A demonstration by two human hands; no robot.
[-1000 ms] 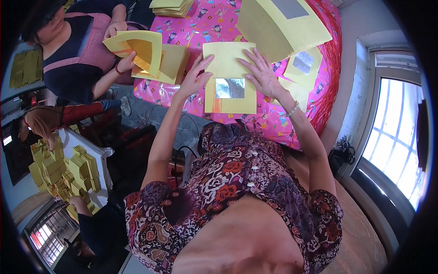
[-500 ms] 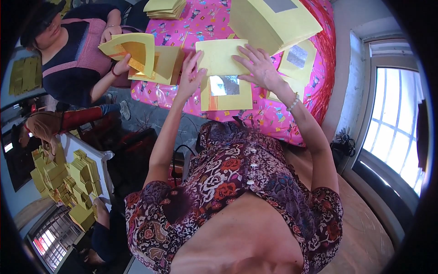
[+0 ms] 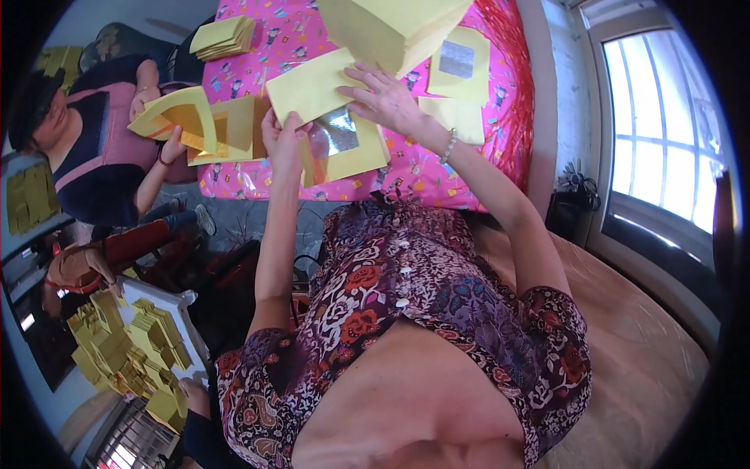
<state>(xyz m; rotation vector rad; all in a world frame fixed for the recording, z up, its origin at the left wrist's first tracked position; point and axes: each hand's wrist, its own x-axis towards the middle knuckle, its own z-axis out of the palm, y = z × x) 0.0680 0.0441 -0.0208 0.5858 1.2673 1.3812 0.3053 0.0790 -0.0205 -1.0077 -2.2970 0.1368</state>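
A yellow paper sheet (image 3: 316, 82), apparently folded over, lies tilted, its right end higher than its left. My left hand (image 3: 284, 142) pinches the sheet's lower left corner between thumb and fingers. Across its right end lies my right hand (image 3: 387, 100), fingers outstretched and spread. Partly under the folded sheet is a pile of yellow paper sheets (image 3: 369, 160), and a shiny silver foil square (image 3: 337, 131) shows on the top one. The far side of that pile is hidden.
A large thick stack of yellow paper (image 3: 375, 35) stands beyond my hands. More silver-foiled paper (image 3: 465, 84) lies right on the pink table cover (image 3: 305, 27). At left, a co-worker's hand (image 3: 173, 144) holds gold-foiled paper. A folded yellow bundle (image 3: 223, 37) sits at far left.
The folded sheet has turned, its left end dropping toward me. My left hand went from resting at its edge to pinching the corner. The whole view has shifted a little.
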